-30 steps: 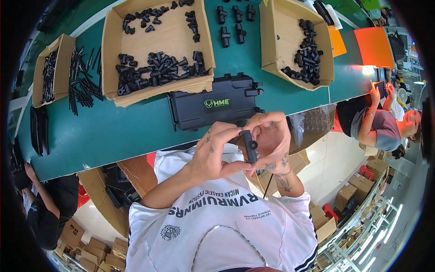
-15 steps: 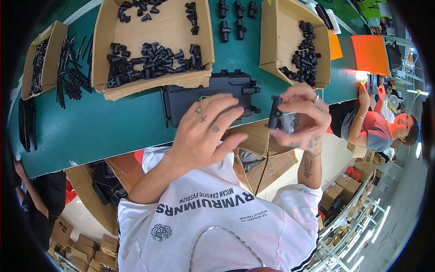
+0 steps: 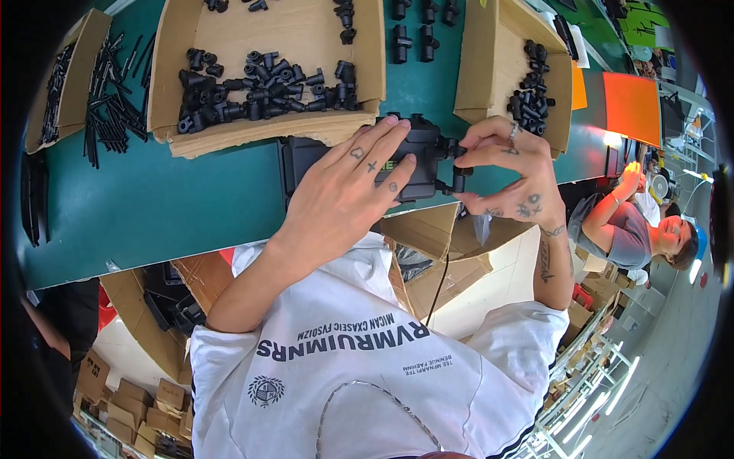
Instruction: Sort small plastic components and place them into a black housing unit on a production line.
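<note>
A black plastic case lies on the green worktable, partly covered by my left hand. That hand rests across the case with its fingers stretched out. At the case's right end, my right hand pinches a small black bar-shaped part between thumb and fingers. The part is against the two prongs sticking out from the case; whether it is seated on them I cannot tell. Part of the bar is hidden behind my fingertips.
Beyond the case stands a cardboard tray of black fittings; a smaller box of them is to its right. Several fittings stand between. Black rods lie at left. Below the table edge are open cartons. A co-worker is at right.
My left hand has come down onto the case. My right hand has brought the black bar from in front of the case's right side to its prongs.
</note>
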A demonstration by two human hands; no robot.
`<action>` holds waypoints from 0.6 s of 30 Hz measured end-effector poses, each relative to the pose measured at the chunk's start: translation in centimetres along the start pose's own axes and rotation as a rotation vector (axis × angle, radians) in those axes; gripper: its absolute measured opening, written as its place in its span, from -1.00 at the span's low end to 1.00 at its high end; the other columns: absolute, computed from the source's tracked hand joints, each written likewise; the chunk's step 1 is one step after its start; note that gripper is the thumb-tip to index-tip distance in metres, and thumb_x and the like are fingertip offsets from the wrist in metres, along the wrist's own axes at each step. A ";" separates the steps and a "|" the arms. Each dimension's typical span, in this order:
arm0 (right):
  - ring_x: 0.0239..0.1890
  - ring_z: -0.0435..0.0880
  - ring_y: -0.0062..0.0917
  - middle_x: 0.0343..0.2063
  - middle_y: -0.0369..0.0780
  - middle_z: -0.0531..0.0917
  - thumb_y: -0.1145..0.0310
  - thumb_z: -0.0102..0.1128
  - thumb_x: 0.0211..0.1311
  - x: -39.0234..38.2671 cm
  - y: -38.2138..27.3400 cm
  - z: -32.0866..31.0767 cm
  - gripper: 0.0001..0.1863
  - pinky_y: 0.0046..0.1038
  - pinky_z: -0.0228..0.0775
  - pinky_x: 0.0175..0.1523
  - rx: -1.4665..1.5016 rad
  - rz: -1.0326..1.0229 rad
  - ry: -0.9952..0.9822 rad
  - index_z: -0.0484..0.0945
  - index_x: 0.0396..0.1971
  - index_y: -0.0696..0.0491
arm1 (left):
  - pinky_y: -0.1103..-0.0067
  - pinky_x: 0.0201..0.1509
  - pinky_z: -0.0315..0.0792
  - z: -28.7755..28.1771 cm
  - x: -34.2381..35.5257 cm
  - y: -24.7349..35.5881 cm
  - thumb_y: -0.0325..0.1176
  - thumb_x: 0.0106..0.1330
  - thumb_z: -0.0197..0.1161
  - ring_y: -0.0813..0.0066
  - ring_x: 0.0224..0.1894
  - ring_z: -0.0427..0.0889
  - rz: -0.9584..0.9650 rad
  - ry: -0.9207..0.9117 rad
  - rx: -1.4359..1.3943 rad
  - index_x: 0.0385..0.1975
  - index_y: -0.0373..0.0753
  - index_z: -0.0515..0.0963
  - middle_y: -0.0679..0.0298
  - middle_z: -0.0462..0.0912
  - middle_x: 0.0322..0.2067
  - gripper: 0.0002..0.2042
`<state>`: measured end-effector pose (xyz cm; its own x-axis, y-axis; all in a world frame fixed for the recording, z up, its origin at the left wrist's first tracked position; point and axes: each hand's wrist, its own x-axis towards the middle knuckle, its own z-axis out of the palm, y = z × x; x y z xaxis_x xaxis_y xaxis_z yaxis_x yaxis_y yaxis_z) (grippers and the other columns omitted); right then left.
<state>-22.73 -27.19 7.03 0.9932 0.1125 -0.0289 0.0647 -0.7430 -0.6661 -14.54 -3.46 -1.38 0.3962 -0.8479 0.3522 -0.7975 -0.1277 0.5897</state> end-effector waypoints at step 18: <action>-0.25 0.64 -0.37 -0.23 -0.19 0.59 0.51 0.51 -0.44 0.6 -0.8 -0.3 -0.57 -0.41 0.59 -0.17 -0.175 -0.084 -0.081 0.70 -0.35 0.10 | 0.27 0.24 0.45 0.2 -0.2 -0.3 -0.41 -0.16 0.46 0.11 0.28 0.43 0.003 0.021 -0.015 -0.07 -0.27 0.59 0.09 0.40 0.27 -0.49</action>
<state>-22.14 -26.76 7.78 0.9731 0.2263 -0.0429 0.1699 -0.8311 -0.5295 -14.48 -3.38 -1.81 0.4038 -0.8373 0.3687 -0.7917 -0.1179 0.5994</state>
